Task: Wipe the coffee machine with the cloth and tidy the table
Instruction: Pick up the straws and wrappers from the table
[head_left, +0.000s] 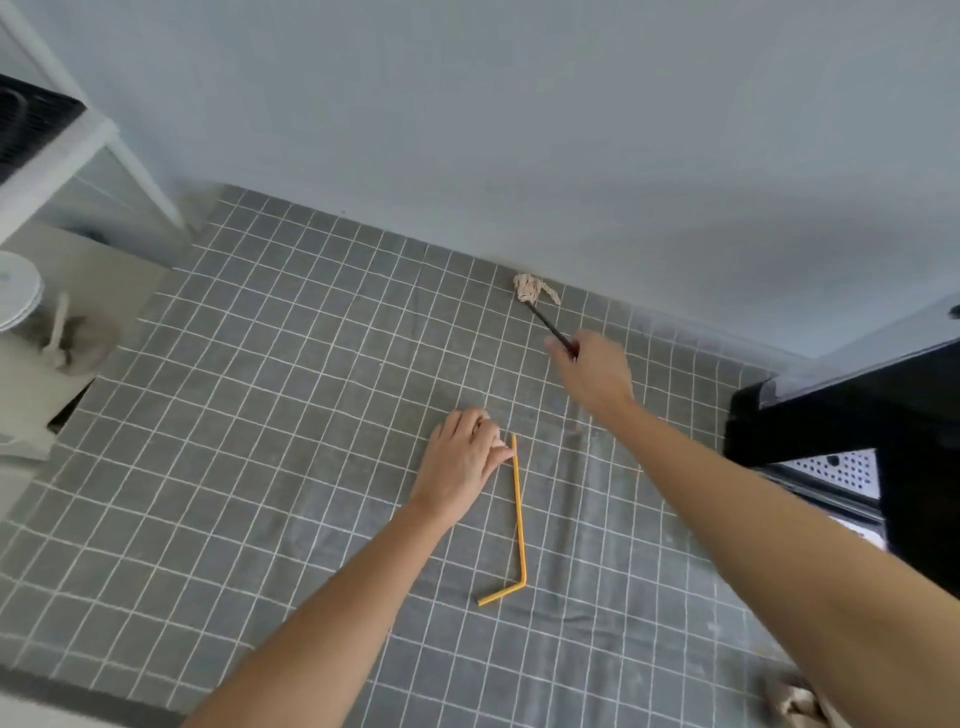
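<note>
The black coffee machine (852, 415) juts in from the right edge, its perforated drip tray (836, 467) showing below. My right hand (597, 374) reaches toward the back wall and grips a thin black stick (548, 325). Past the stick's far end, a crumpled beige paper scrap (530, 288) lies against the wall. A bent yellow straw (517, 519) lies on the grey checked tablecloth (260, 415). My left hand (467, 457) pinches the straw's upper end. A brownish cloth (78, 343) lies bunched at the far left.
White plates (15, 291) are stacked at the left edge beside the brownish cloth. A white rack (67, 150) with a dark appliance stands at the upper left. Another crumpled beige scrap (800, 704) lies at the bottom right corner. The blue-grey wall bounds the table's far side.
</note>
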